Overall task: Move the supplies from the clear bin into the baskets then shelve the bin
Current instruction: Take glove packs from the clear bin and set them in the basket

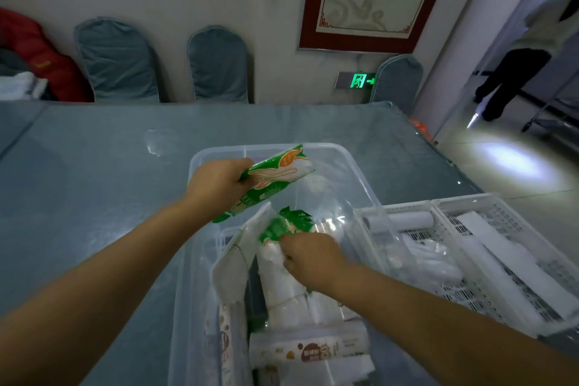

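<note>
Left hand (219,183) gripping a green packet (275,177) above the clear bin (360,172); right hand (313,257) pinching a second green packet (286,224) (inside bin), left of white baskets (470,260).

A blue-clothed table (94,166) carries the clear bin (360,172) and white baskets (470,213).

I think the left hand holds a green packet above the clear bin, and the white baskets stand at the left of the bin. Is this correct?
One detail is wrong. The head view shows the white baskets at the right of the clear bin, not the left. The left hand does hold a green packet above the bin.
</note>
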Demonstrator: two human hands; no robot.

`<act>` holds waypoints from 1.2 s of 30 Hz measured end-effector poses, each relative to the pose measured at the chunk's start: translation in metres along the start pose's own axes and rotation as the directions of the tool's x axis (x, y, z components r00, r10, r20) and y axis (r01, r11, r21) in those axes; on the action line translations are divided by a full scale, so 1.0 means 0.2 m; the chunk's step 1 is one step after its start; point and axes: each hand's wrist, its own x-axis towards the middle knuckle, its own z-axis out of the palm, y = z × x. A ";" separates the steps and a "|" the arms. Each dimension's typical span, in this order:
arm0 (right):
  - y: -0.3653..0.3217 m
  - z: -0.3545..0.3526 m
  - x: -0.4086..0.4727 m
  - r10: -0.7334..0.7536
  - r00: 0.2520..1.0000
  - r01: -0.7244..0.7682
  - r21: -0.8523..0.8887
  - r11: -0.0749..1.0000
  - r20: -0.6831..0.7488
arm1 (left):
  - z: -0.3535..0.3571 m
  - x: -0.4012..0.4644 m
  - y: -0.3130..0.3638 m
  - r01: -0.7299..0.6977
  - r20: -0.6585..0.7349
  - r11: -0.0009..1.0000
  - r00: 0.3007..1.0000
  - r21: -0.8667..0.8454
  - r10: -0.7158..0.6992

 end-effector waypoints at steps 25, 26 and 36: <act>0.20 -1.04 -0.73 -0.089 0.939 0.163 0.203 0.965 -0.331 | -0.07 0.04 0.53 0.128 0.209 0.608 0.976 -0.784 0.064; 0.21 -1.04 -0.74 -0.037 0.942 0.129 0.259 0.957 -0.334 | -0.08 0.03 0.57 0.155 0.244 0.539 0.965 -0.828 0.098; 0.47 -0.94 -0.84 0.227 0.693 0.055 0.363 0.930 -0.685 | -0.07 -0.08 1.00 0.372 0.398 0.163 0.900 -0.914 0.179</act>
